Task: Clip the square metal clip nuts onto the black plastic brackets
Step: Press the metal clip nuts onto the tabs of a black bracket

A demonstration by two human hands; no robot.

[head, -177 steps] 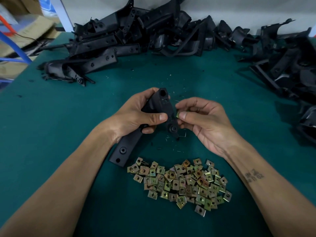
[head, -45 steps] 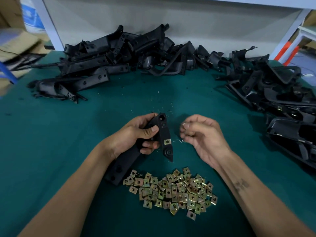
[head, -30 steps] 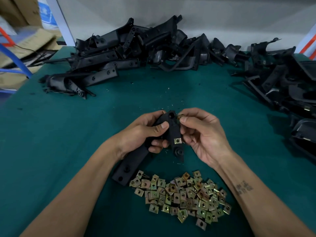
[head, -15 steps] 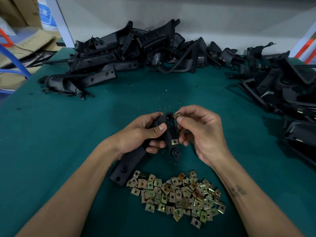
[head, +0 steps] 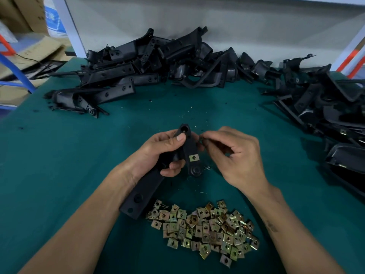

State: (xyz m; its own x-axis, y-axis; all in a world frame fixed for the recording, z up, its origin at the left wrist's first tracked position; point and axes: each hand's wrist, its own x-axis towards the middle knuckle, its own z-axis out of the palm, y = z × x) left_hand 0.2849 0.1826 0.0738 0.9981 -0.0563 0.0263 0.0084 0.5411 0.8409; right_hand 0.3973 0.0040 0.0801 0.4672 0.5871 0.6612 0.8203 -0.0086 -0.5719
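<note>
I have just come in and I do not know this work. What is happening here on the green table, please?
A person is fitting metal clip nuts onto black plastic brackets. The left hand grips one bracket, which already carries one clip nut. The right hand pinches something small at the bracket's upper edge, probably another nut, though it is too small to tell. A pile of loose clip nuts lies near the person, and heaps of brackets lie along the far and right sides of the table.

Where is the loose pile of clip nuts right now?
In the head view, the pile of clip nuts lies on the green table between the forearms, just below the held bracket.
</note>
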